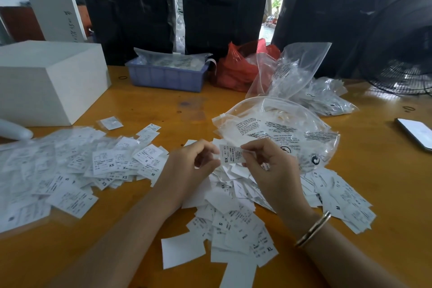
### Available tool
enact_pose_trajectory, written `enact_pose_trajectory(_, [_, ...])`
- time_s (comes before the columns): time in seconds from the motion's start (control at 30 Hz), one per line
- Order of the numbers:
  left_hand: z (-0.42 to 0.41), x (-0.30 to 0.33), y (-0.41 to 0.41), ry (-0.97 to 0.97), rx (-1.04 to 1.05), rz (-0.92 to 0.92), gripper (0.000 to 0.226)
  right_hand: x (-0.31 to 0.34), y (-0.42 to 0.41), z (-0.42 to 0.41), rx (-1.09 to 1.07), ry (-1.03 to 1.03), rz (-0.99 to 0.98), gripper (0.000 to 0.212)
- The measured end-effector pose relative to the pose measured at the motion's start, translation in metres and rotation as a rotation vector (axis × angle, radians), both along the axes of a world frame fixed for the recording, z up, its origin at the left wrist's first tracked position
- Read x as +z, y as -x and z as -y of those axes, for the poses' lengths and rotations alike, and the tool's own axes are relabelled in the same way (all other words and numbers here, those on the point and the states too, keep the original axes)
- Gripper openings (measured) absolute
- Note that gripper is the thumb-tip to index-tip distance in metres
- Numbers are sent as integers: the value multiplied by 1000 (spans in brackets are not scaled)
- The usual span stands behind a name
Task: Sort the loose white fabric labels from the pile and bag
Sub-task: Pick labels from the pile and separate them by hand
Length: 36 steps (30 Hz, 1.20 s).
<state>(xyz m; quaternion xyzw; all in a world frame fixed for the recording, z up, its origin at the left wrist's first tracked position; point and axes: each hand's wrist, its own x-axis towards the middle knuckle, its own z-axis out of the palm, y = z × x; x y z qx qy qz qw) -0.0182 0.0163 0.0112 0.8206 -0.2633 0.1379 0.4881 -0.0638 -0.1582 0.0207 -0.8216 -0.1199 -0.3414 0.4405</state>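
Both sets of fingers are closed in a pinch on one small white label (232, 153) marked XS, held up between them: the left hand (187, 168) grips its left edge, the right hand (268, 166) nips its top right corner with thumb and forefinger. A gold bangle (312, 229) sits on the right wrist.

Right beneath the fingers lies the loose pile of labels (231, 213), heaped on the yellow counter (163, 110), with S and XL showing nearer the person. Just beyond the fingers, touching the pile, lies a clear zip bag (280, 124) with black print, a few pale things inside. Left of the fingers spreads a wide layer of labels in small clear sleeves (70, 170).

Farther out, behind the zip bag, another clear bag (292, 70) stands up beside a red plastic bag (236, 70) and a blue tray (167, 77). A white box (46, 82) sits far left, a phone (416, 133) far right, a black fan (404, 54) behind it.
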Motion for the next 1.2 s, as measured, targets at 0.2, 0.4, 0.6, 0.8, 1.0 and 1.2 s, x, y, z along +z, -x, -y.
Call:
enact_pose_trajectory(0.2, [0,-2,-1,6,9,-22,13,4,0,4,-4,-106,47,34])
enact_pose_trajectory(0.4, [-1,-2,1,19,2,-33,20,1,0,2,-1,-44,53,29])
enact_pose_trajectory(0.6, [-1,-2,1,45,2,-61,18,3,2,2,3,-55,71,32])
enact_pose_trajectory(0.8, [-1,-2,0,33,-2,-41,13,-3,0,1,-13,56,-12,15])
enact_pose_trajectory(1.0, [-1,-1,1,69,-34,-31,5,-2,-3,1,8,49,-135,21])
enact_pose_trajectory(1.2, [2,1,1,75,-112,-107,13,-2,-6,-5,142,-22,-280,23])
